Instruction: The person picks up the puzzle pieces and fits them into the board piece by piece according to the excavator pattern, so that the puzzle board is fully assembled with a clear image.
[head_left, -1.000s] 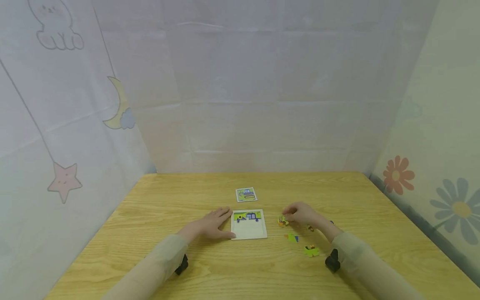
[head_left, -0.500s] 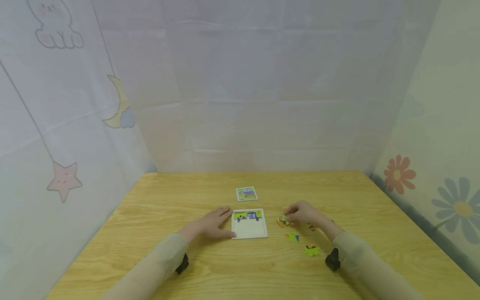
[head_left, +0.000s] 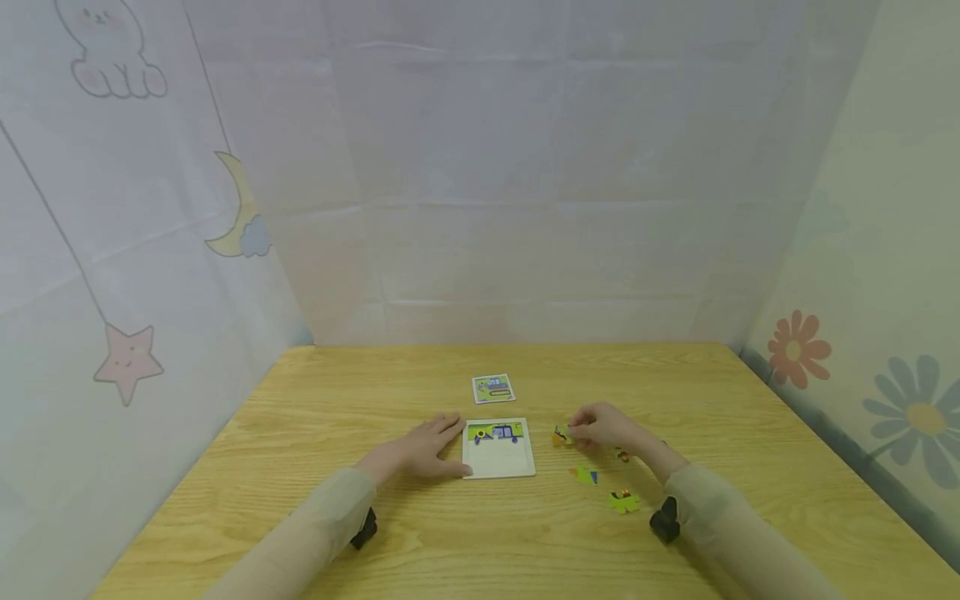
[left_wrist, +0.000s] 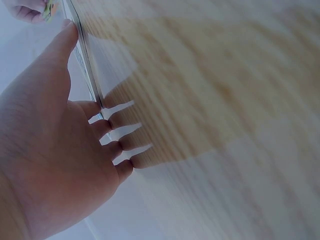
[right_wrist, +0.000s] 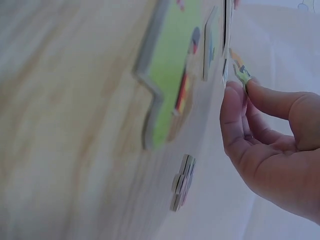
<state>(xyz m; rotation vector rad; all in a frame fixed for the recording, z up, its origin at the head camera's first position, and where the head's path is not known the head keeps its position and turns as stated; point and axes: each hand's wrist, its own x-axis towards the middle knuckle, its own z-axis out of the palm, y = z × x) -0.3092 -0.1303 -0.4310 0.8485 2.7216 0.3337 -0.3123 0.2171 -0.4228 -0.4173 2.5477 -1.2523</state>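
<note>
My left hand (head_left: 423,450) lies spread at the left edge of a white puzzle frame (head_left: 498,464), with the thumb at its near corner and fingertips by the far one. In the left wrist view the thumb of the left hand (left_wrist: 60,150) rests along the frame's rim. Fitted pieces fill the frame's far strip, forming a blue vehicle on green. Right of the frame, my right hand (head_left: 606,427) pinches a green and orange puzzle piece (head_left: 559,436) between thumb and fingers. The right wrist view shows this puzzle piece (right_wrist: 242,74) tilted at the fingertips.
A picture card (head_left: 493,388) of a vehicle lies beyond the frame. Loose puzzle pieces lie to the right: a green and blue piece (head_left: 585,475), a green piece (head_left: 623,501) nearer me, and a small piece (head_left: 622,454) under the right wrist.
The puzzle piece in my right fingers has turned, so its orange part now faces left. The right hand has barely moved; the left hand and frame stay put.
</note>
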